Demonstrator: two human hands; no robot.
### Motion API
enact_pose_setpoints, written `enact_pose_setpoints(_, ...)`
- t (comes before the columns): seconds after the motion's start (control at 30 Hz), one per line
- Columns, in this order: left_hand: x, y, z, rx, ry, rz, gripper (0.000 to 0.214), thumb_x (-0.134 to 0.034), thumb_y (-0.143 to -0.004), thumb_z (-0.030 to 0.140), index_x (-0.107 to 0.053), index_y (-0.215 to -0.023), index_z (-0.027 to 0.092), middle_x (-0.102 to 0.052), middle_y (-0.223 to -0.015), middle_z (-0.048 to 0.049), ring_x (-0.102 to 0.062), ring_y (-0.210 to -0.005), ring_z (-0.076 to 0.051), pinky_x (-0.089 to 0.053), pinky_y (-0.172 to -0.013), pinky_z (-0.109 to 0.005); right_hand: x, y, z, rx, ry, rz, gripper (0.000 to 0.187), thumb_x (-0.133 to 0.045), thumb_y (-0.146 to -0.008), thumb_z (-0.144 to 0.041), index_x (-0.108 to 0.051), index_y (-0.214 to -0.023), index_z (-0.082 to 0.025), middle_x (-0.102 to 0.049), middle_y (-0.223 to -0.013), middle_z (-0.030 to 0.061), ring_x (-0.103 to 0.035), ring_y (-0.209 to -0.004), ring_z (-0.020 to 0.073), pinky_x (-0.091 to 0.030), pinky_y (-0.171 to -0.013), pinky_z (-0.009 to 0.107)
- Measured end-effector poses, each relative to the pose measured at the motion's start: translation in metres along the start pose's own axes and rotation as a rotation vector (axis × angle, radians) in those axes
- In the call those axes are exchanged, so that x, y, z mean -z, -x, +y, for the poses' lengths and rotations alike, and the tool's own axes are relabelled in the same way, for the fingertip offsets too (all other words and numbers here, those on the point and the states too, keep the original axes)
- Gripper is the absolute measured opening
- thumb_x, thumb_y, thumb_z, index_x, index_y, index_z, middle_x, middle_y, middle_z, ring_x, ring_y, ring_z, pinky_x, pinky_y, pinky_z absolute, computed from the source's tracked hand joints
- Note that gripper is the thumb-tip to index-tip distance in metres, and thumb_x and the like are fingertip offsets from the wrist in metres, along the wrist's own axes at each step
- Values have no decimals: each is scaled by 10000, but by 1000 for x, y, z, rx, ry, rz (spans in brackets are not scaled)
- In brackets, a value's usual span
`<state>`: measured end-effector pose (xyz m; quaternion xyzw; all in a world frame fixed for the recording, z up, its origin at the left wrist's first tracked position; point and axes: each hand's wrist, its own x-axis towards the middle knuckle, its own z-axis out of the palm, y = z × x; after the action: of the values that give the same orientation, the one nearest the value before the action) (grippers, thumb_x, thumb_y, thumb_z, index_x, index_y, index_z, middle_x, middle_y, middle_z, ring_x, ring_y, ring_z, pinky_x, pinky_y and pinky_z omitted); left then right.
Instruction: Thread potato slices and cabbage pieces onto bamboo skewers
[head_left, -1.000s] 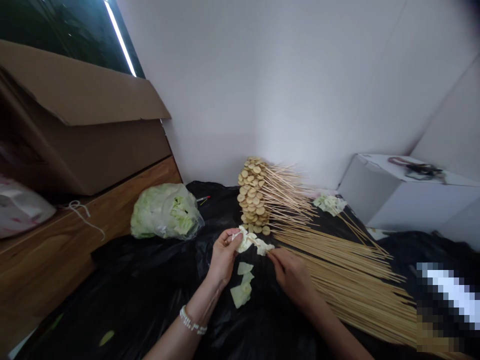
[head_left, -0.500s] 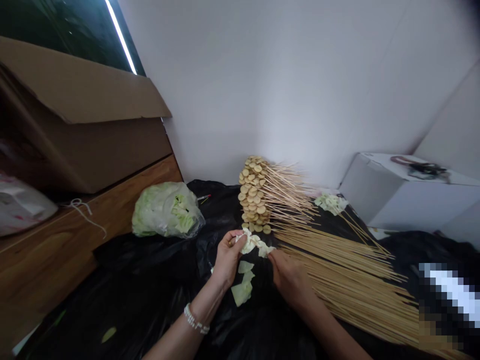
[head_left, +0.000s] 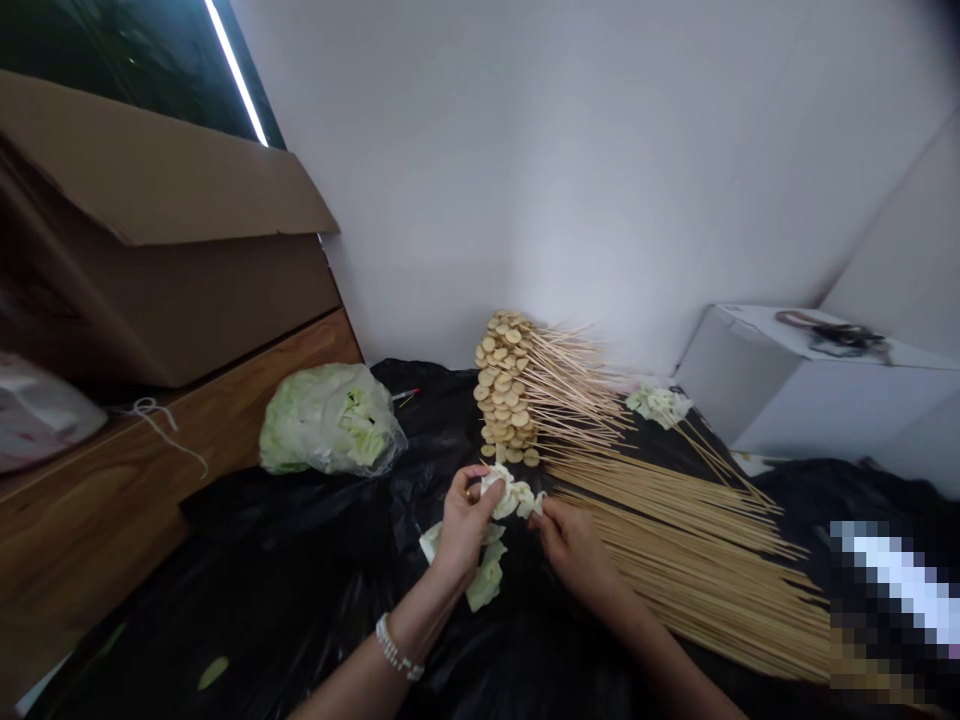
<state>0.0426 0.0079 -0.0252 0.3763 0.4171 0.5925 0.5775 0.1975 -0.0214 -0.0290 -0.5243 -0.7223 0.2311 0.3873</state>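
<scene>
My left hand pinches a bunch of pale cabbage pieces threaded on a thin bamboo skewer. My right hand is closed on the skewer just right of those pieces, thumb and fingers pressed together. The two hands sit close together above the black plastic sheet. Loose cut cabbage squares lie on the sheet under my left hand. A pearl bracelet circles my left wrist.
A tall stack of skewers with round tan slices stands behind the hands. A big pile of bare bamboo skewers fans out right. A bag of cabbage lies left. Finished cabbage skewers, a cardboard box and a white box stand around.
My hands have drawn closer together, and the cabbage pieces are bunched tighter on the skewer. My left hand has shifted slightly right and down, over the loose squares.
</scene>
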Motion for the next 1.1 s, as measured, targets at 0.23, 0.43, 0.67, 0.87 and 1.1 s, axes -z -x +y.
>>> enact_pose_setpoints(0.23, 0, -4, 17, -49, 41, 71, 542, -798, -647, 363, -514, -1078, 196, -683, -750, -5, -643, -626, -134, -484, -608, -233, 7, 0, -6, 81, 94, 64, 206, -424, -925, -245, -592, -814, -202, -661, -766, 26, -598, -698, 156, -391, -658, 247)
enact_pose_setpoints(0.43, -7, 0, 18, 48, 176, 23, 877, -862, -551, 256, -429, -1313, 231, -697, -1069, -71, -672, -922, -189, -512, -837, -302, 9, 0, -2, 73, 80, 101, 216, -400, -941, -243, -571, -817, -199, -640, -724, 23, -600, -670, 152, -406, -646, 246)
enact_pose_setpoints(0.67, -10, 5, 7, 55, 137, -51, 1007, -855, -546, 168, -324, -1395, 274, -692, -1086, -79, -676, -951, -194, -510, -858, -305, 1, 0, -4, 99, 78, 92, 232, -395, -945, -238, -579, -810, -196, -628, -700, 19, -590, -635, 143, -396, -609, 233)
enact_pose_setpoints(0.87, -10, 4, 6, 65, 136, -48, 853, -835, -598, 229, -403, -1334, 237, -715, -989, -61, -686, -821, -159, -520, -756, -251, -1, 1, -1, 137, 172, 87, 229, -391, -947, -197, -596, -845, -191, -651, -759, 38, -615, -698, 154, -423, -667, 244)
enact_pose_setpoints(1.1, -6, -1, 5, 50, 137, -73, 1006, -847, -584, 224, -291, -1422, 241, -696, -1063, -93, -684, -929, -208, -524, -826, -316, 21, 3, -10, 208, 272, 201, 258, -378, -946, -164, -631, -979, -200, -684, -883, 69, -640, -793, 169, -479, -720, 266)
